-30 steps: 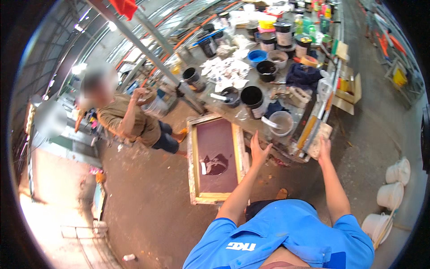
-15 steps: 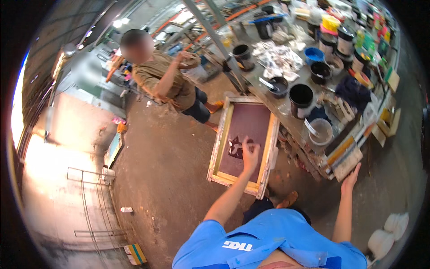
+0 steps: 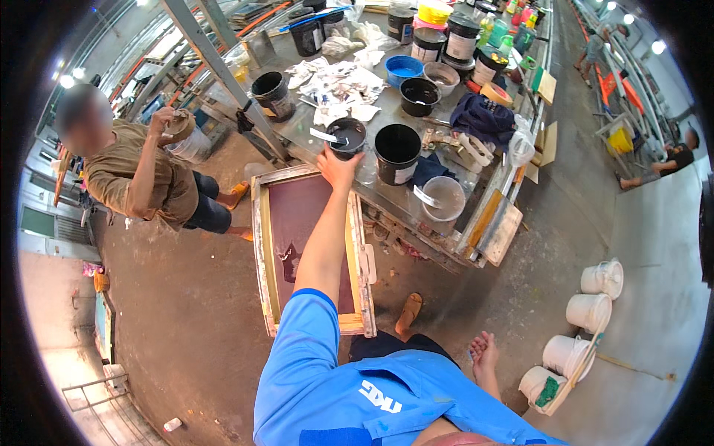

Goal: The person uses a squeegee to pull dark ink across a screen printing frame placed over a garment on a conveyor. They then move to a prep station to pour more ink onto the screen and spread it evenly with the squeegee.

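At twelve o'clock, the person's left hand [image 3: 340,167] grips the near side of a small black tub [image 3: 347,137] on the cluttered worktop [image 3: 303,125], a white-handled tool [image 3: 324,136] leaning in it. A taller black bucket [image 3: 397,154] stands just beside it at one o'clock, and a wood-framed screen [image 3: 297,204] at eight. The right hand [image 3: 485,352], empty and loosely curled, hangs between four and five.

Black tub [image 3: 349,149] is sitting upright on the table [image 3: 303,132], pretty close to the near edge, open top, dark inside, white stick [image 3: 323,136] poking out left.
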Motion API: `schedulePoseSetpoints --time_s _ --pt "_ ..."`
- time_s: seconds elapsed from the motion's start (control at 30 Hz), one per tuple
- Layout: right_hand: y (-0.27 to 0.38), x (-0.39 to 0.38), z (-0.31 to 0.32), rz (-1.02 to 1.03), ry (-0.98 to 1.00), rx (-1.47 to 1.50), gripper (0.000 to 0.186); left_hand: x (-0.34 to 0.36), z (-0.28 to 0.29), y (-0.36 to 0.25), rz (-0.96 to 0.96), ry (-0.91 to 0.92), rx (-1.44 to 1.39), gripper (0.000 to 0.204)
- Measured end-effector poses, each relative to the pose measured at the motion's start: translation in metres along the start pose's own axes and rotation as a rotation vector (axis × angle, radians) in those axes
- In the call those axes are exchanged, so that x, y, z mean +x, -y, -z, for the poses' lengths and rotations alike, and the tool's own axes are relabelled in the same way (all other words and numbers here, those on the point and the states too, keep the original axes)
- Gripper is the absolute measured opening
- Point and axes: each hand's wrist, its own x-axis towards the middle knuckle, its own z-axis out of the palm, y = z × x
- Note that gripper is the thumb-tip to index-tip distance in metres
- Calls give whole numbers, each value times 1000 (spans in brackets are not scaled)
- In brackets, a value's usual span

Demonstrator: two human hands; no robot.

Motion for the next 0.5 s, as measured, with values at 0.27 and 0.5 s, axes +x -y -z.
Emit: schedulePoseSetpoints --time_s 0.27,0.5 --pt "50 -45 -105 232 657 -648 29 -19 32 42 -79 -121 -171 77" --pt "141 -145 -287 1140 1234 -920 24 -154 125 76 -197 -49 -566 67"
